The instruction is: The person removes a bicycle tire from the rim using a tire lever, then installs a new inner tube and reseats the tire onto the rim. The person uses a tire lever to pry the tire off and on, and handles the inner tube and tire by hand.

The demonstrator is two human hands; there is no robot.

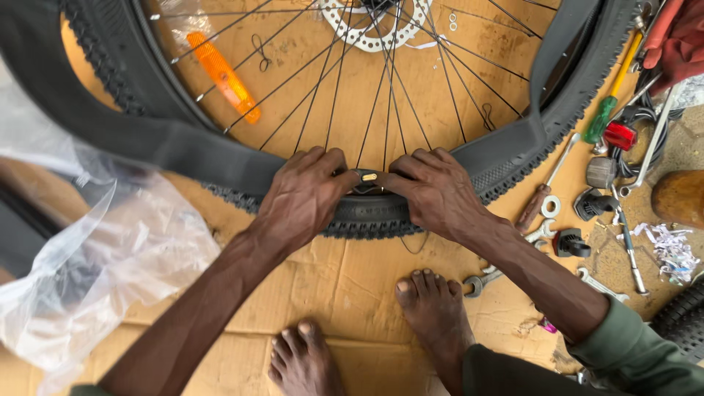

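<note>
A bicycle wheel lies flat on cardboard, with a black knobby tyre (367,216), thin spokes (381,95), a disc rotor (374,26) and an orange reflector (224,77). A black inner tube (147,143) hangs loose out of the tyre on both sides. My left hand (301,198) and my right hand (436,194) both press on the near edge of the tyre, thumbs meeting at the brass valve (369,177) of the tube. Fingers of both hands curl over the rim.
Spanners (484,279), a green-handled screwdriver (601,117), a red light (620,136) and small black parts lie on the cardboard (345,279) at right. A clear plastic bag (95,249) lies at left. My bare feet (433,308) rest near the tyre.
</note>
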